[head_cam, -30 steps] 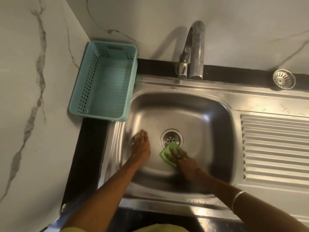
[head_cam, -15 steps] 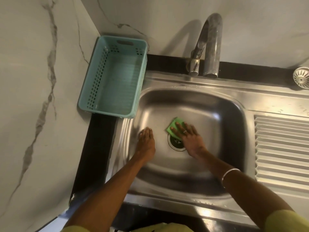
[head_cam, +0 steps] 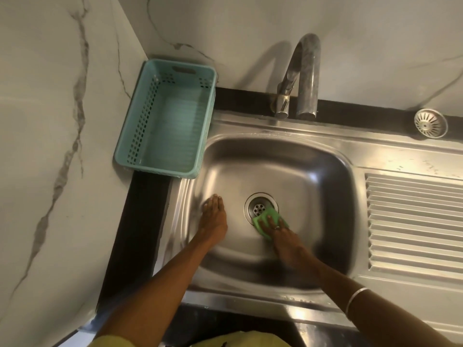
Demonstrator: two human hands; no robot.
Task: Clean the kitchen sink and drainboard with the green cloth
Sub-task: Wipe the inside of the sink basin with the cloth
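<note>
Right hand (head_cam: 283, 236) presses green cloth (head_cam: 269, 219) beside drain (head_cam: 260, 209); left hand (head_cam: 214, 217) apparently flat on sink (head_cam: 313, 171) floor

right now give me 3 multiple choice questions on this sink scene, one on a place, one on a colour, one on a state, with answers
1. Where does the green cloth lie?
A. in the basket
B. on the basin floor beside the drain
C. on the drainboard

2. What colour is the basket left of the sink?
A. teal
B. red
C. white

3. How is the left hand placed?
A. gripping the tap
B. holding the cloth
C. flat on the basin floor, holding nothing

Answers:
1 B: the right hand presses the cloth down at the near right edge of the drain.
2 A: its perforated walls are a pale blue-green.
3 C: its fingers lie straight on the steel left of the drain, apart from the cloth.
</note>
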